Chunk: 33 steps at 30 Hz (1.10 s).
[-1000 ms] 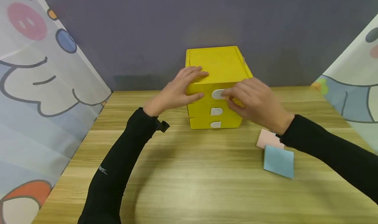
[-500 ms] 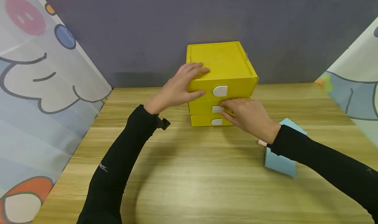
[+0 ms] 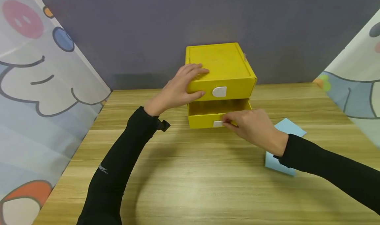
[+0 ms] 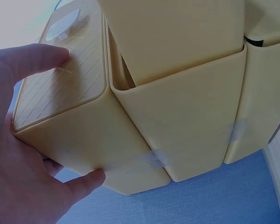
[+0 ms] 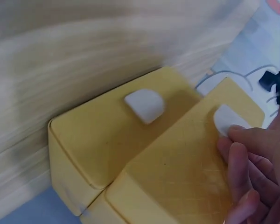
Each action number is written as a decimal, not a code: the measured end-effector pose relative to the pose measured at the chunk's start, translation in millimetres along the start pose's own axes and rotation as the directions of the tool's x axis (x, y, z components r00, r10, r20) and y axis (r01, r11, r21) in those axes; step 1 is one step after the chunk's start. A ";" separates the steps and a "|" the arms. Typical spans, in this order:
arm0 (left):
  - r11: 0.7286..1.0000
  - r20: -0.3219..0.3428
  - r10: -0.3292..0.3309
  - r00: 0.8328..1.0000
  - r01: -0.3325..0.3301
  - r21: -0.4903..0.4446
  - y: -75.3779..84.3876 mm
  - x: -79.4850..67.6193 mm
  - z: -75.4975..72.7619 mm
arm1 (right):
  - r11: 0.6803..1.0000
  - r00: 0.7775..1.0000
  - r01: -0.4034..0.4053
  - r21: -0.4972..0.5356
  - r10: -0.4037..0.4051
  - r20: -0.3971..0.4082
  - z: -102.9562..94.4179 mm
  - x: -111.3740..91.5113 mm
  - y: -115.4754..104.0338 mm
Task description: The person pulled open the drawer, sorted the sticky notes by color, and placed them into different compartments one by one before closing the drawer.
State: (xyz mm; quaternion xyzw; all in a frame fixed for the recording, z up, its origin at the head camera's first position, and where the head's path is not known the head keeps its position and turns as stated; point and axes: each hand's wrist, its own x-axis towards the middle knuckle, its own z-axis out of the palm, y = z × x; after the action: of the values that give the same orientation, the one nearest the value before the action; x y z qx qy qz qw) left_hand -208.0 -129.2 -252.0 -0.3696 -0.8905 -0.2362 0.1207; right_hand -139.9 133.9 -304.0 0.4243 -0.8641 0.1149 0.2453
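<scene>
A yellow three-drawer box (image 3: 221,62) with white half-round tabs stands against the back wall. My left hand (image 3: 181,86) rests on its front left corner, with fingers spread on top and the thumb on the top drawer's front (image 3: 237,88). My right hand (image 3: 255,126) pinches the white tab (image 5: 226,119) of the middle drawer (image 3: 202,121). That drawer sticks out from the box, and the part of its inside that shows holds nothing visible. The bottom drawer (image 5: 107,126) sits below it in the right wrist view and is hidden from the head camera.
Two light blue square pads, one farther back (image 3: 289,127) and one nearer (image 3: 276,164), lie on the wooden table (image 3: 184,179), partly under my right forearm. A grey wall (image 3: 142,30) rises behind. Cartoon-printed panels (image 3: 32,86) flank both sides.
My right hand has gone from the top drawer's tab down to the middle one and drawn that drawer out toward me. My left hand has stayed on the box corner.
</scene>
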 end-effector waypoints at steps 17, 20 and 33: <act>1.000 0.007 -0.003 1.000 0.003 0.002 -1.8 -0.6 1.3 | 0.988 0.961 0.151 0.027 -0.140 -0.240 -27.9 -34.0 1.3; 1.000 0.001 0.001 1.000 -0.001 0.002 -1.4 1.0 -1.6 | 0.986 0.900 0.164 0.042 -0.132 -0.415 -31.3 -43.9 27.6; 1.000 -0.010 0.009 1.000 -0.010 -0.018 -2.6 0.8 1.0 | 0.933 0.767 -0.322 -0.163 0.358 0.533 -10.6 -96.6 81.5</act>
State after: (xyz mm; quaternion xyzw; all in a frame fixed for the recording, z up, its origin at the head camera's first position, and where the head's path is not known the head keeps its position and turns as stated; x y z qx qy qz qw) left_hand -210.5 -129.8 -253.4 -0.3737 -0.8860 -0.2454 0.1229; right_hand -150.6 253.6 -344.6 0.2678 -0.9631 0.0027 -0.0273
